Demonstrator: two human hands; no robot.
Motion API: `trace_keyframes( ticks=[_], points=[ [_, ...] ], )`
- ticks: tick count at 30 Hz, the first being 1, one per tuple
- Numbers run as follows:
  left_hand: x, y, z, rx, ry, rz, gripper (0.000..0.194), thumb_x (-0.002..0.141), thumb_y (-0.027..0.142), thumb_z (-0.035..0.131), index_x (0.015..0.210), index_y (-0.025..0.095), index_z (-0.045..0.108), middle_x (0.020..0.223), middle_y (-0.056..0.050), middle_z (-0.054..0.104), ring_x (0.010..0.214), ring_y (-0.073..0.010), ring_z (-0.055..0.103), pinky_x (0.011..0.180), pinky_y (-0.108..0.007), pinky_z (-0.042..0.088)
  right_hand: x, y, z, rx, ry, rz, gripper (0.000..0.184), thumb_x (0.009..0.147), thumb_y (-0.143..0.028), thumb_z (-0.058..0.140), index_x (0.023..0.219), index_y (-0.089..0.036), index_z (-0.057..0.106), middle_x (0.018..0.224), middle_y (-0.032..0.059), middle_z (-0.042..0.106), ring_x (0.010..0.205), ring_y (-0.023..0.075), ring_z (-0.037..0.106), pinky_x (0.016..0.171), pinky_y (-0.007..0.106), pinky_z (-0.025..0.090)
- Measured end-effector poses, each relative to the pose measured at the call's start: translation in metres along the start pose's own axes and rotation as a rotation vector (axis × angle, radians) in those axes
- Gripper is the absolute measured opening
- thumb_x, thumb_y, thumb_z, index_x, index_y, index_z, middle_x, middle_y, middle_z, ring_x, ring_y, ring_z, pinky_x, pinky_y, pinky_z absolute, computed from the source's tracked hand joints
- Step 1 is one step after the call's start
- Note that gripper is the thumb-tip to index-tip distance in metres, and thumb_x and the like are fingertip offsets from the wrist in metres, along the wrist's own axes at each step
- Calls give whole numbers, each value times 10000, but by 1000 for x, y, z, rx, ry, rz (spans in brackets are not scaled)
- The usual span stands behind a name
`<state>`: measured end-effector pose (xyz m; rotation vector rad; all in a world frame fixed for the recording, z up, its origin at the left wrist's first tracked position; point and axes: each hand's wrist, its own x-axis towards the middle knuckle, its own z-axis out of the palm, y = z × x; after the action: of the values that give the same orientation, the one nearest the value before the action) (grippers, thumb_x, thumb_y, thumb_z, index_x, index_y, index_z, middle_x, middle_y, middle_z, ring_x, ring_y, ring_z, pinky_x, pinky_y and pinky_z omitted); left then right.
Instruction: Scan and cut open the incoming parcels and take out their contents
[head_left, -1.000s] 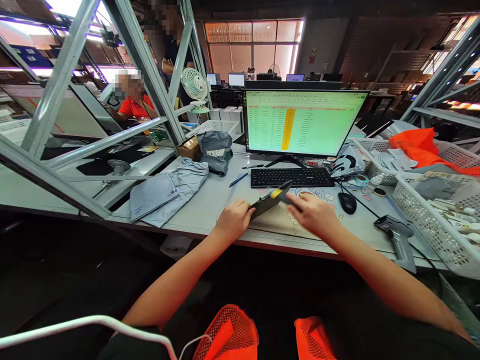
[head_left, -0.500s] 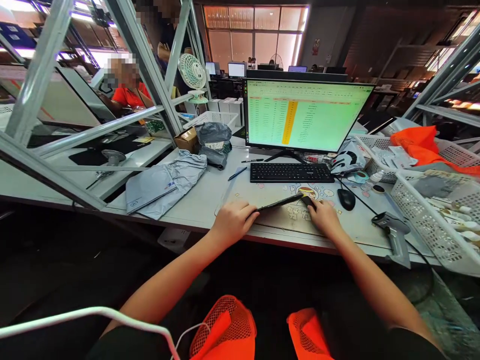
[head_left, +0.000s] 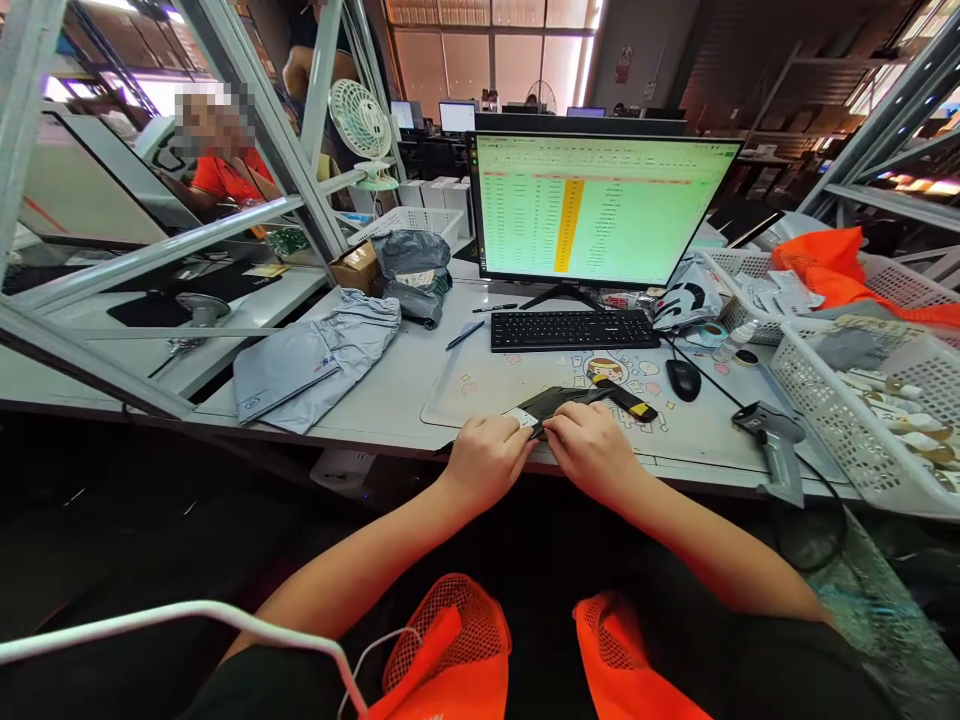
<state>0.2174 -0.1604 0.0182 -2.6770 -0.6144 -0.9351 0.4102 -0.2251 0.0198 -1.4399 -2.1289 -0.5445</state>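
In the lower middle of the frame, the left hand and right hand pinch the near edge of a flat black packet, pressing it on the desk mat so it stays put.

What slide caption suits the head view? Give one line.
Both hands, left hand and right hand, grip a flat black pouch on the desk mat before the keyboard.

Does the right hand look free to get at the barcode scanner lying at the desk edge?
Probably yes, once it lets go: the right hand is on the flat black package, and bare desk lies between it and the barcode scanner.
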Motion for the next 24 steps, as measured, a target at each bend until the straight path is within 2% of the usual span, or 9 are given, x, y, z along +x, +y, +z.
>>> trace_keyframes(
  ticks=[7,11,15,19,21,22,24],
  points=[
    [-1,8,5,9,4,-32,194,944,245,639,763,184,601,749,-25,604,728,-214,556,681,-360,322,-2,2,0,-208,61,-52,310,1007,-137,453,706,-170,521,699,29,492,684,185,420,716,379,223],
    [-2,12,4,20,10,-40,204,939,248,647,756,184,584,738,-23,591,704,-208,542,667,-358,321,-3,35,-4,-346,2,21,284,976,-148,451,703,-161,529,710,56,531,691,189,432,738,379,222],
    [-11,6,0,13,33,-19,203,944,236,641,761,183,572,746,-23,586,719,-202,539,668,-351,323,-16,89,-7,-378,-97,225,248,957,-184,454,743,-142,572,777,94,600,725,200,474,736,372,225],
    [-27,-7,-4,-19,82,-14,172,955,242,639,800,182,594,751,-19,582,729,-197,522,684,-348,341,-34,138,-10,-103,-59,596,185,878,-214,480,715,-153,544,823,121,624,757,215,506,726,353,263],
    [-35,-11,-5,-56,112,-19,126,959,239,638,850,179,615,759,-19,584,733,-192,513,685,-343,353,-43,145,-13,34,-11,686,167,851,-237,474,707,-168,523,803,110,613,762,213,526,713,332,312],
    [-38,-12,-4,-82,123,-26,101,959,232,638,877,175,623,769,-22,586,739,-189,511,688,-338,363,-48,141,-14,64,6,702,188,868,-257,448,721,-172,528,795,102,610,761,209,537,705,321,340],
    [-41,-8,-2,-141,113,-43,67,962,216,632,920,163,631,801,-32,596,765,-183,517,707,-324,396,-59,117,-14,166,50,719,294,943,-317,377,771,-172,567,801,88,618,768,200,563,701,305,391]
  ],
)
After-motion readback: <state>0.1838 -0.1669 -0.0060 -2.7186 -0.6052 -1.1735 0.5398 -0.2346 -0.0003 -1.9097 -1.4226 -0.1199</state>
